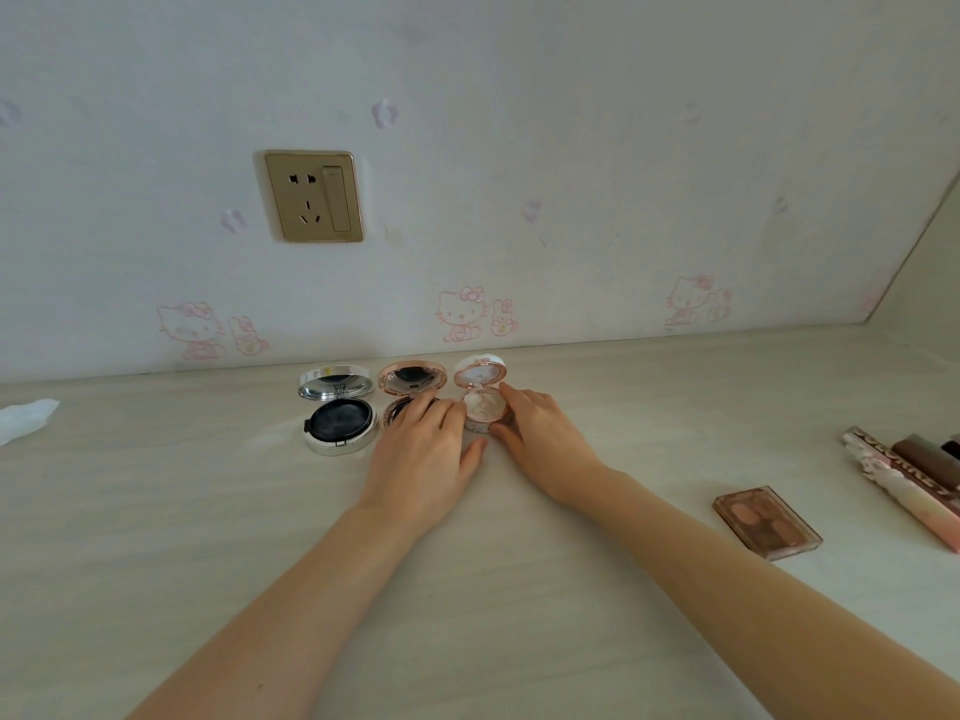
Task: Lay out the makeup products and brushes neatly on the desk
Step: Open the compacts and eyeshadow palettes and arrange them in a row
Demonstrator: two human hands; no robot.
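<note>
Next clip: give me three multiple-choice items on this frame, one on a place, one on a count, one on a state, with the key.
1. Where does the rectangular eyeshadow palette lie?
A. Right of both hands
B. Left of the silver compact
C. Against the wall

2. How many round compacts stand in the row by the wall?
A. Two
B. Three
C. Five

3. The silver compact is:
A. Open
B. Closed
C. Upside down

Key: 1 A, it lies apart on the desk's right side. 2 B, silver, rose-gold compact and small pink compact. 3 A, its mirrored lid stands raised.
</note>
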